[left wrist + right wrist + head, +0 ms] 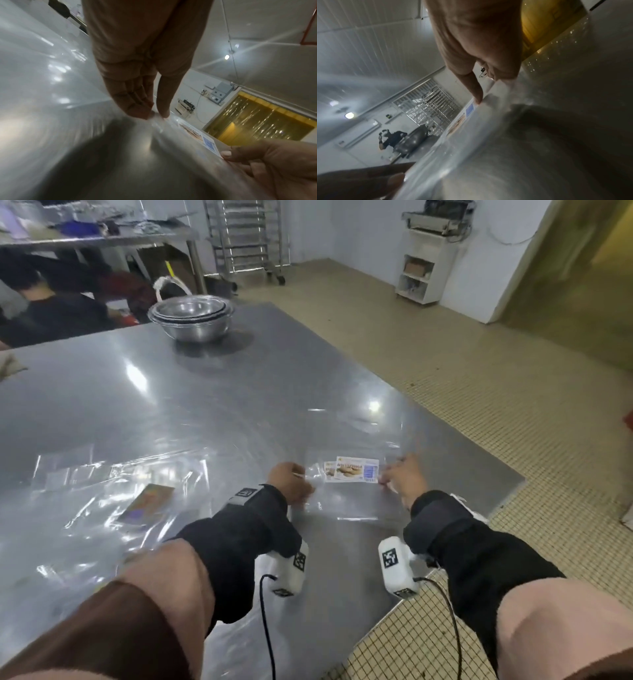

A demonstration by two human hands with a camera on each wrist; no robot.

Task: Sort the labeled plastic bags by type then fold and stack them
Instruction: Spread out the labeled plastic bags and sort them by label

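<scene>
Head view: clear plastic bag point(349, 494), bearing a white printed label point(356, 470) with a biscuit picture and a blue panel; lies flat at the near right part of the steel table point(171, 405), a second like label showing just under the first.
Left hand point(291, 482): at the bag's left edge, thumb and fingertips point(145, 115) pressed together on a pinch of film.
Right hand point(402, 479): at the bag's right edge beside the label, thumb point(477, 94) bearing on the film; the other fingers' hold cannot be told.
Step, as judged: squaring or folding this bag on its own pile. Advised: keep both edges taut and level, align label over label, press air out before creasing.
Adjacent: loose clear bags point(113, 491) to the left, one with a colourful label point(147, 503), well apart.
Far side: nested steel bowls point(191, 318).
</scene>
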